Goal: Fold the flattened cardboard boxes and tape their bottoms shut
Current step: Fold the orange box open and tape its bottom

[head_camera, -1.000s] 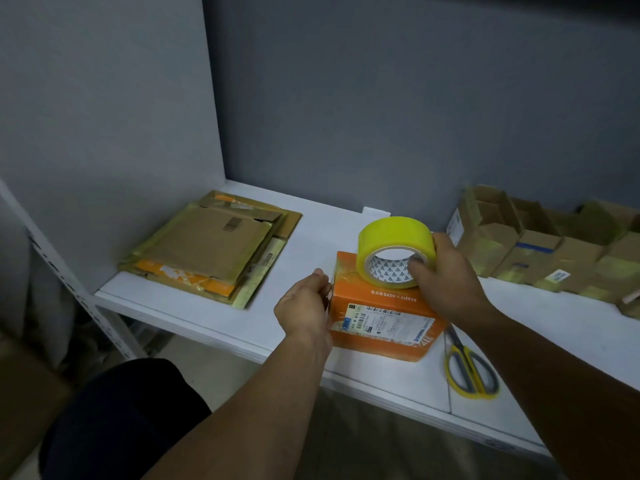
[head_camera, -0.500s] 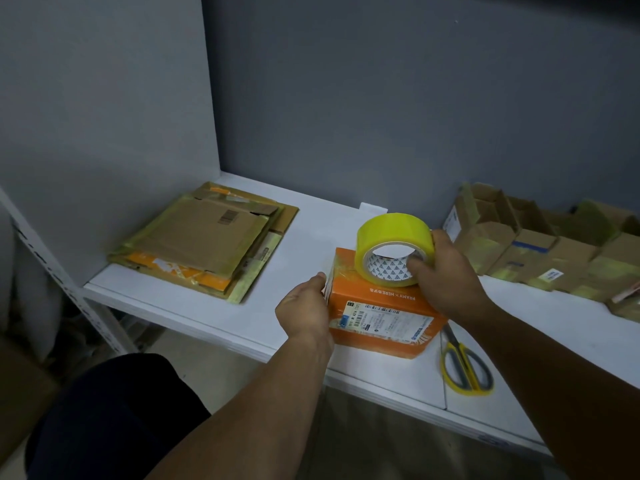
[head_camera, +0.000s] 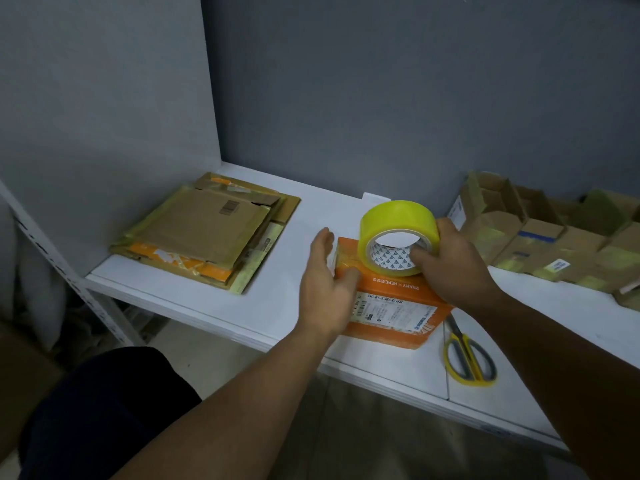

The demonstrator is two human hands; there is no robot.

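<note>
**Left hand opened flat at the box end; roll held on top**

The orange box (head_camera: 391, 306) is seen on the white shelf (head_camera: 277, 303), near its front edge, bottom side presumably up. The yellow tape roll (head_camera: 398, 230) is stood on edge on the box top and is clasped by the right hand (head_camera: 457, 271), fingers curled over the rim and thumb hooked at the core.

Change noted: a second ago the left hand (head_camera: 325, 289) was bunched into a pinch at the box's left end. Now its fingers are spread straight and laid along that end, thumb resting over the top edge. This is read as the tape's free end being pressed and smoothed down onto the side wall. The strip itself is too faint to be confirmed.

Meaning for the task: the anchor is probably set, so the roll can next be drawn rightward across the seam, then cut.

Otherwise little is altered: the roll is kept in the same spot on the box, and the grip on it is unchanged.

Also logged: yellow-handled scissors (head_camera: 467, 362) beside the box to the right, a stack of flattened boxes (head_camera: 207, 233) to the left, and finished boxes (head_camera: 540, 244) lined along the wall.
</note>
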